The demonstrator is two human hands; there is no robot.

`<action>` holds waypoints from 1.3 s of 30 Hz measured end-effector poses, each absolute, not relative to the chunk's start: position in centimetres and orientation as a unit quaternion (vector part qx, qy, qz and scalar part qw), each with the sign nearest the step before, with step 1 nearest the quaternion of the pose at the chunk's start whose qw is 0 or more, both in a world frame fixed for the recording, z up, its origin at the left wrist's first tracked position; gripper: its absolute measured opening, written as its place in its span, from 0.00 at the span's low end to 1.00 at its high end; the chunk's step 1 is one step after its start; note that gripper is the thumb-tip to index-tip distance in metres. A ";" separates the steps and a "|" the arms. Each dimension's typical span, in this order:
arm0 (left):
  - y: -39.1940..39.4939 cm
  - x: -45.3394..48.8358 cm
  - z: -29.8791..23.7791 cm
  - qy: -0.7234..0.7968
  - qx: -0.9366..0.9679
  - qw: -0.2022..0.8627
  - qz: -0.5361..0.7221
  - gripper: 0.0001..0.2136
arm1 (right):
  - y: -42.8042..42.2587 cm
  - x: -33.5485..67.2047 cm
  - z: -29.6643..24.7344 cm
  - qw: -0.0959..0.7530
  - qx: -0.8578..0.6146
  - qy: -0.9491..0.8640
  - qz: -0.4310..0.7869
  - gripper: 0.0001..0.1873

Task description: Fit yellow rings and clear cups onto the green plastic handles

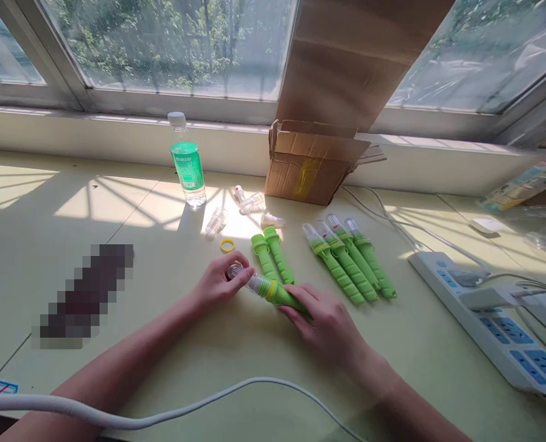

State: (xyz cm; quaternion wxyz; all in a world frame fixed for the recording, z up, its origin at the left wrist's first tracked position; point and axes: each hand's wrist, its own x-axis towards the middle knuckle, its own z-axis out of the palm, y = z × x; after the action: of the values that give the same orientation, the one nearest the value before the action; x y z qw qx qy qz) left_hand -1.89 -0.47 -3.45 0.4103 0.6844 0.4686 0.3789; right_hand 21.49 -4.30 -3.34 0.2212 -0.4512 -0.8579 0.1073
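A green flashlight (277, 293) with a yellow ring and a clear ribbed cap lies slantwise between my hands. The fingers of my left hand (218, 282) pinch its clear cap at the left end. Wrapped round the green handle is my right hand (330, 319). Just behind them rest two green handles (280, 256) without caps. A loose yellow ring (228, 251) lies behind my left hand. Farther back are clear ribbed caps (216, 222) and small white pieces (273, 220). Several capped green flashlights (337, 270) lie side by side to the right.
A bottle with a green label (188, 166) stands near the windowsill. An open cardboard box (295, 169) sits at the back. On the right is a white power strip (461, 313) with plugs and cords. A white cable (199, 404) crosses the foreground. A blurred-out dark object (88, 294) lies left.
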 end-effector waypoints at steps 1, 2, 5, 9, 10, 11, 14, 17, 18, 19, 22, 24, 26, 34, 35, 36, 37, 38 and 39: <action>-0.5 -1.9 -3.4 0.469 0.679 0.418 0.379 0.13 | -4.4 21.5 -3.4 0.220 -0.453 -0.856 0.119 0.10; -0.5 -1.9 -3.4 0.469 0.674 0.427 0.380 0.13 | -4.4 21.5 -3.4 0.222 -0.456 -0.852 0.128 0.09; -0.6 -1.9 -3.3 0.469 0.659 0.450 0.379 0.13 | -4.4 21.6 -3.5 0.233 -0.461 -0.845 0.135 0.06; -0.7 -1.8 -3.2 0.465 0.644 0.472 0.383 0.12 | -4.1 21.9 -3.5 0.233 -0.449 -0.857 0.096 0.08; -0.7 -1.7 -3.2 0.462 0.638 0.480 0.388 0.12 | -4.1 21.9 -3.5 0.231 -0.447 -0.860 0.085 0.09; -0.7 -1.7 -3.1 0.457 0.631 0.489 0.393 0.12 | -4.0 21.9 -3.5 0.230 -0.446 -0.861 0.079 0.10; -0.7 -1.6 -3.0 0.445 0.610 0.518 0.402 0.13 | -4.0 21.8 -3.4 0.222 -0.447 -0.860 0.102 0.13; -0.6 -1.7 -3.0 0.446 0.594 0.538 0.399 0.14 | -4.2 21.7 -3.4 0.226 -0.453 -0.852 0.136 0.14; -0.5 -1.7 -3.1 0.447 0.589 0.543 0.399 0.15 | -4.2 21.7 -3.3 0.232 -0.457 -0.847 0.139 0.12; -0.5 -1.7 -3.1 0.446 0.585 0.546 0.400 0.15 | -4.2 21.7 -3.3 0.239 -0.461 -0.844 0.138 0.10; -0.4 -1.8 -3.1 0.442 0.578 0.552 0.407 0.16 | -4.1 21.8 -3.2 0.242 -0.462 -0.845 0.122 0.07; -0.3 -1.9 -3.1 0.441 0.573 0.553 0.414 0.17 | -3.9 21.8 -3.2 0.232 -0.462 -0.850 0.101 0.09; -0.2 -1.9 -3.1 0.440 0.567 0.555 0.420 0.17 | -3.9 21.9 -3.2 0.224 -0.466 -0.852 0.083 0.11; -0.1 -2.1 -3.1 0.431 0.574 0.568 0.403 0.16 | -4.1 22.0 -2.9 0.213 -0.472 -0.843 0.145 0.13; -0.1 -2.1 -3.1 0.428 0.577 0.568 0.401 0.16 | -4.0 22.0 -2.8 0.211 -0.472 -0.841 0.160 0.13; -0.1 -2.1 -3.1 0.426 0.580 0.568 0.400 0.15 | -4.0 22.0 -2.8 0.213 -0.473 -0.838 0.171 0.13; -0.1 -2.1 -3.0 0.424 0.584 0.568 0.397 0.16 | -4.0 22.0 -2.8 0.218 -0.474 -0.835 0.177 0.13; -0.1 -2.2 -2.9 0.422 0.586 0.568 0.395 0.16 | -4.0 22.0 -2.8 0.227 -0.475 -0.832 0.174 0.13; -0.1 -2.2 -2.8 0.421 0.587 0.569 0.394 0.17 | -3.9 21.9 -2.8 0.237 -0.476 -0.831 0.164 0.13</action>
State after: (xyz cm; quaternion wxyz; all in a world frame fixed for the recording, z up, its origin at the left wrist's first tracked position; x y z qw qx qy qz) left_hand -2.17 -0.12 -2.83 0.5687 0.5868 0.4211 0.3936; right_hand 21.94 -3.93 -2.82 0.2366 -0.4761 -0.8310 0.1639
